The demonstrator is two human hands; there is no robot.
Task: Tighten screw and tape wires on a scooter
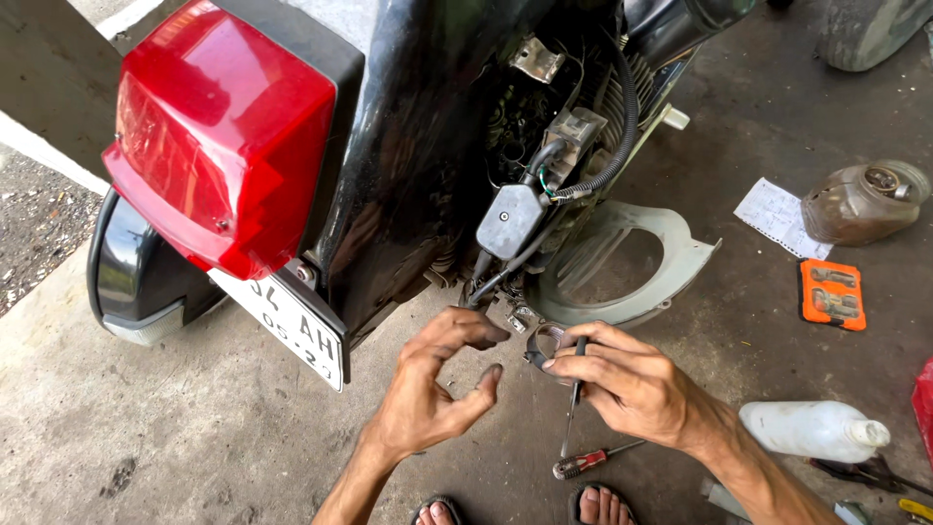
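Clamp point(546, 342): a metal ring pinched in my right hand point(622, 384), just below the scooter point(408, 156).
Right hand: closed on the clamp and a thin tool point(573, 403).
Left hand point(432, 384): fingers apart, empty, at nine o'clock of the clamp.
Bottle point(812, 430): white, capped, lying at four o'clock; contents hidden.
Screwdriver point(593, 459): on the floor point(194, 428) at six o'clock.

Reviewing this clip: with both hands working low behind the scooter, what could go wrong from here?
1. The right hand pinches a small metal ring clamp beside a thin tool; the clamp could slip and roll away on the concrete floor.
2. A screwdriver lies right by the sandalled feet, so it may get stepped on or kicked.
3. The left hand sits close under dangling black cables and could snag them.
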